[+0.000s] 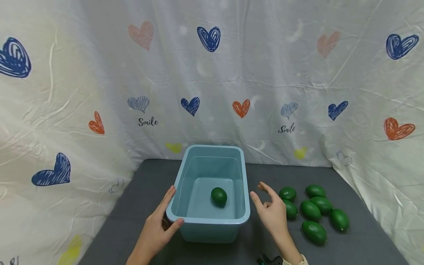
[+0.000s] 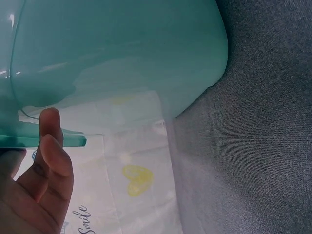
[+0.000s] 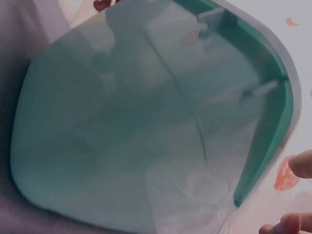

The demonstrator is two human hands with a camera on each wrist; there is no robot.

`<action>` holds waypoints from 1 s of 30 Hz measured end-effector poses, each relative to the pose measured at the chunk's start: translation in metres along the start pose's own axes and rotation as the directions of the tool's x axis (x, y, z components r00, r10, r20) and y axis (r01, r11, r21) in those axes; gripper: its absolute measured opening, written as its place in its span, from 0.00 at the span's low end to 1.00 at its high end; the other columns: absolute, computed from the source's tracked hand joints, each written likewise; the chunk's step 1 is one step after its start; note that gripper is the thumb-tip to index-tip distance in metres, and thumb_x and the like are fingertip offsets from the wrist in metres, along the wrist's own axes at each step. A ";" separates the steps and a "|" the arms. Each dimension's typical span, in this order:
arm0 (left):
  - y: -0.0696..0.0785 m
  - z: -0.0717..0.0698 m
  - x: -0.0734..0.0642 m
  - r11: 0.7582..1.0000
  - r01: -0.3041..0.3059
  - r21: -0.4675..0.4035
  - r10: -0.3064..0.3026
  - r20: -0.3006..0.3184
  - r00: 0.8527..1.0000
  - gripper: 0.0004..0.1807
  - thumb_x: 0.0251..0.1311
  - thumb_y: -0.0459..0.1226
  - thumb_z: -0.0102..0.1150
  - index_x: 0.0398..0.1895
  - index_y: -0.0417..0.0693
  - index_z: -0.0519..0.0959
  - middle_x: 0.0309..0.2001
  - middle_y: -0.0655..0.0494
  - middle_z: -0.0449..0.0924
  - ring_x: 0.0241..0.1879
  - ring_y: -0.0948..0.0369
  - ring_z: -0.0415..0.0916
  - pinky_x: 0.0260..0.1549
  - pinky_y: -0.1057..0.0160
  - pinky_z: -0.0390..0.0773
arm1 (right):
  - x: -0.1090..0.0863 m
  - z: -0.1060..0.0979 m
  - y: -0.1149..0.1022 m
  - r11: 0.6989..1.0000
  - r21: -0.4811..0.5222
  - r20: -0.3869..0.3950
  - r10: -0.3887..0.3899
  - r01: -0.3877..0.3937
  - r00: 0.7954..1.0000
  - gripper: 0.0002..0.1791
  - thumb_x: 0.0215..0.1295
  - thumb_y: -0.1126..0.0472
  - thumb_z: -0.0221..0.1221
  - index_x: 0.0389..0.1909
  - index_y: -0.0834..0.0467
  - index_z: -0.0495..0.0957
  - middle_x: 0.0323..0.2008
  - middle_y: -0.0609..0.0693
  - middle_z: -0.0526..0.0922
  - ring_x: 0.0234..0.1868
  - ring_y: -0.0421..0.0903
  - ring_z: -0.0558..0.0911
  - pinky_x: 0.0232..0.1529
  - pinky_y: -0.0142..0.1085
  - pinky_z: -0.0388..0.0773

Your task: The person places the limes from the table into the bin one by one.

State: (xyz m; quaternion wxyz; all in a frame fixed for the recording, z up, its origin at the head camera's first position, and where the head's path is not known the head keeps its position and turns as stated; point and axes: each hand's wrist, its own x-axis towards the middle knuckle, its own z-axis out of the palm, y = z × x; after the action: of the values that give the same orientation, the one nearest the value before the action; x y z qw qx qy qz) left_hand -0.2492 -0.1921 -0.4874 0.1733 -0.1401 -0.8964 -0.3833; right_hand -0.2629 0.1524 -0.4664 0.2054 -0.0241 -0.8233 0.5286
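A light blue plastic bin (image 1: 212, 230) stands on the dark table, with one smooth green lime (image 1: 219, 197) on its floor. At the bin's near left corner rests my left hand (image 1: 154, 228), its thumb on the front rim and its straight fingers along the left rim. The left wrist view shows those fingers (image 2: 57, 163) against the outside of the rim. Off the bin's right side is my right hand (image 1: 273, 213), loosely curled around nothing. In the right wrist view its fingertips (image 3: 302, 163) appear beside the bin's rim.
Several more green limes (image 1: 310, 210) lie loose on the grey tabletop (image 1: 361, 235), right of my right hand. A white curtain printed with hearts (image 1: 258, 66) hangs behind the table and along both sides. A black wrist device (image 1: 269, 260) sits at the right forearm.
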 end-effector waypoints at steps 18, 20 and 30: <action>0.000 0.001 -0.007 1.000 0.022 -0.004 -0.021 0.018 1.000 0.46 0.71 0.52 0.68 0.86 0.68 0.54 0.84 0.59 0.56 0.73 0.51 0.69 0.44 0.59 0.83 | -0.020 -0.066 0.076 0.956 -0.285 -0.095 0.046 -0.071 0.994 0.34 0.64 0.59 0.76 0.69 0.63 0.78 0.63 0.67 0.80 0.08 0.39 0.64 0.14 0.34 0.67; 0.001 0.001 -0.009 1.000 0.027 -0.014 -0.027 0.026 0.999 0.46 0.71 0.52 0.68 0.86 0.68 0.55 0.84 0.60 0.55 0.73 0.51 0.70 0.40 0.62 0.80 | -0.023 -0.075 0.081 0.936 -0.341 -0.119 0.048 -0.087 0.992 0.35 0.62 0.60 0.77 0.68 0.64 0.78 0.62 0.69 0.80 0.09 0.41 0.65 0.15 0.34 0.67; 0.001 0.000 -0.004 1.000 -0.001 0.016 0.001 0.012 1.000 0.46 0.71 0.50 0.67 0.87 0.65 0.55 0.84 0.60 0.55 0.72 0.52 0.71 0.46 0.54 0.83 | -0.031 -0.104 0.105 0.884 -0.445 -0.240 0.038 -0.144 0.970 0.36 0.58 0.61 0.77 0.66 0.71 0.77 0.63 0.74 0.77 0.57 0.74 0.79 0.55 0.68 0.76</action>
State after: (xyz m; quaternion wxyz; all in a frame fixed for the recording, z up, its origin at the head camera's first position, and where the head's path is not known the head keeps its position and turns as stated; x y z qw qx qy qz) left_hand -0.2453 -0.1924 -0.4885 0.1693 -0.1414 -0.9003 -0.3754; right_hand -0.2155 0.2801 -0.5317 0.2603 -0.1702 -0.8942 0.3221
